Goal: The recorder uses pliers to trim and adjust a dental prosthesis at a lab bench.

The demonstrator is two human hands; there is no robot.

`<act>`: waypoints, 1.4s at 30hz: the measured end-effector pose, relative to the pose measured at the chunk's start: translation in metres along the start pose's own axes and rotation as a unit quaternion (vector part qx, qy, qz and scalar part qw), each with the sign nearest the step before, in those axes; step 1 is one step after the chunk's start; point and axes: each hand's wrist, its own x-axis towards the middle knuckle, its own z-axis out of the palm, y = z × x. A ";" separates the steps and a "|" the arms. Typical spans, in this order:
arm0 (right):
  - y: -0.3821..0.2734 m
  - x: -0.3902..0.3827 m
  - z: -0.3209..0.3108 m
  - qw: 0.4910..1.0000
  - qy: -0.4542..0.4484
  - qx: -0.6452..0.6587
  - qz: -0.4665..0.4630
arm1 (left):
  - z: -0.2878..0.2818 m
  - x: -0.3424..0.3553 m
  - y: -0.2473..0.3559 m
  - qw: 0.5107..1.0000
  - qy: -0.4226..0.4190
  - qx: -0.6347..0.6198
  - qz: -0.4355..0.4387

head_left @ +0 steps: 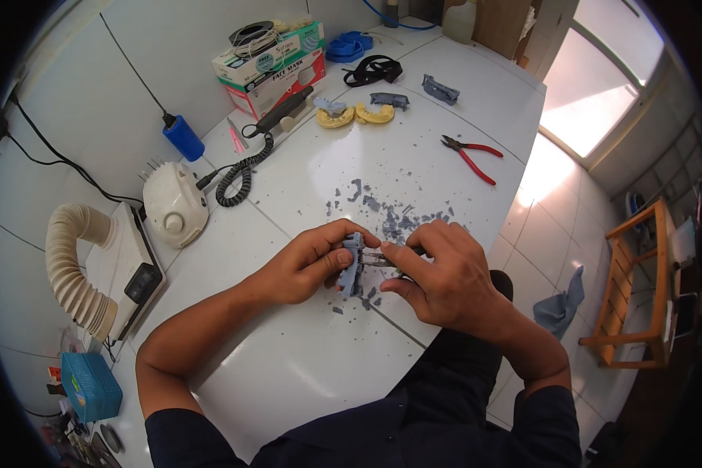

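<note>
My left hand (310, 264) pinches a blue-grey ridged piece (351, 274), held upright just over the table, thumb on its near face. My right hand (451, 274) is closed around small metal pliers (376, 260). Their jaws meet the right side of the ridged piece; the handles are mostly hidden in the palm. Beyond both hands, broken blue-grey bits (398, 222) lie scattered on the table, with a few more below the piece. Farther right rest red-handled cutters (469, 156), apart from my hands.
Yellow dental casts (374, 115) and two more blue-grey pieces, one of them a curved block (441, 90), lie at the back. To the left stand a white control box (175, 210) and a ribbed hose (78, 265). Stacked mask boxes (277, 82) sit against the wall.
</note>
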 end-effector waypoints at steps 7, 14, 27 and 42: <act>-0.005 0.003 -0.010 0.996 0.023 -0.079 -0.037 | -0.001 -0.001 0.002 1.000 -0.001 0.001 -0.003; -0.008 0.011 -0.011 0.994 0.020 -0.089 -0.057 | 0.001 0.000 0.004 1.000 0.014 0.009 0.001; -0.011 0.015 -0.008 0.982 0.046 -0.151 -0.107 | 0.005 -0.001 0.009 0.999 0.026 0.035 -0.019; -0.021 0.012 0.001 0.985 0.073 -0.144 -0.064 | 0.008 -0.003 0.005 0.997 0.049 -0.033 -0.044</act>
